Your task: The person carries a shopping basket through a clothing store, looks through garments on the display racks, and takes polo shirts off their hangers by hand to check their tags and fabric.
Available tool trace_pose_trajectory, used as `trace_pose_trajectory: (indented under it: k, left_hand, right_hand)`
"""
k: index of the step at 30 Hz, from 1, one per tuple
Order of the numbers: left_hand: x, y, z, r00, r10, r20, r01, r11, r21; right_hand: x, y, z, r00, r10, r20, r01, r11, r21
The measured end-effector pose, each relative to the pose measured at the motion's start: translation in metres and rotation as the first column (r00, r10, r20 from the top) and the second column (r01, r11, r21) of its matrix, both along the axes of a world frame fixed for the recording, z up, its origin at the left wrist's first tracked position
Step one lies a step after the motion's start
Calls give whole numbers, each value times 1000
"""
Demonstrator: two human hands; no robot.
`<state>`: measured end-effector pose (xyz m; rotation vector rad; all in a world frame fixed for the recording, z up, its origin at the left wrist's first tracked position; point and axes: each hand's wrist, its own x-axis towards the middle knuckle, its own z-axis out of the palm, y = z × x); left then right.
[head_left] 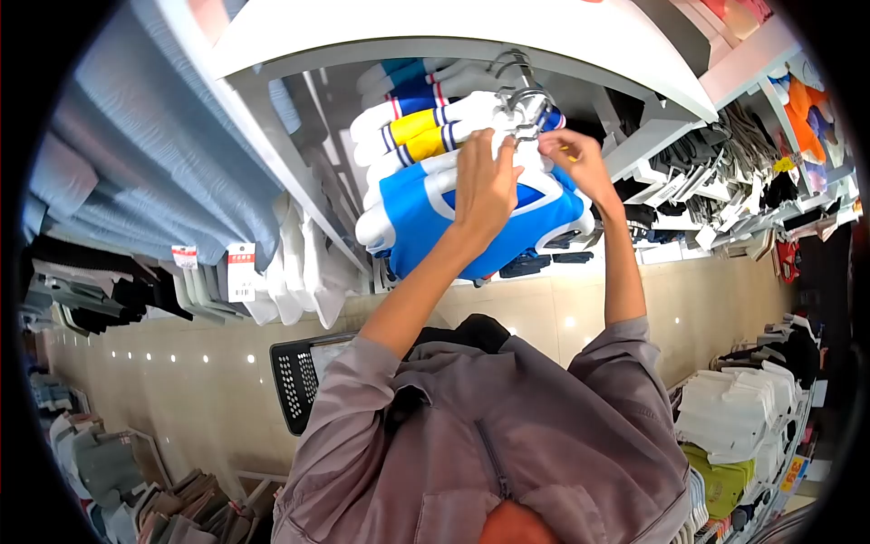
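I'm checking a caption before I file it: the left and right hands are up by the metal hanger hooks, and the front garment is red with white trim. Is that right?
Not quite: the front garment is blue with white trim, not red, as the head view shows. The left hand and right hand are indeed up by the metal hanger hooks.

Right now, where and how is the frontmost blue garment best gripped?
I'd take the top of its hanger, just under the crowded metal hooks, coming from the near side. The blue garment hangs at the front with its face open that way, while striped garments crowd behind. Its cloth hangs loose, so the hanger should steer better. Which hook is its own, I can't tell.
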<state>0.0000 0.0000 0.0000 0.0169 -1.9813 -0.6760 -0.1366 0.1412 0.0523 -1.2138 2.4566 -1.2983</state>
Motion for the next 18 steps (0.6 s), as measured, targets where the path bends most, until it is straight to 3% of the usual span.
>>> trace_pose_trajectory:
  k: [2,3,5,9,12,15,18]
  left_hand:
    - [17,-3,7,992,94,79,-91,995,-38]
    - [15,-15,1,987,91,130,-77,991,-106]
    - [13,-16,1,976,59,208,-49,997,-53]
    - [8,-17,-3,977,80,197,-83,997,7]
    - [5,-14,-8,979,83,184,-93,995,43]
    - [0,-13,-7,979,91,183,-100,994,40]
    - [-2,-15,-3,964,48,260,-77,992,102]
  right_hand:
    - [22,-3,1,1000,22,13,-22,999,27]
    - [18,-12,-18,997,42,71,-39,998,-43]
    - [15,-13,-21,999,43,27,-45,997,60]
    - [1,-22,-34,998,56,-34,-55,998,10]
    - [9,-25,-29,983,22,-183,-15,999,37]
    - [-3,-30,-37,970,83,-229,-104,991,-82]
    - [-9,-34,-39,977,68,-203,-74,997,-21]
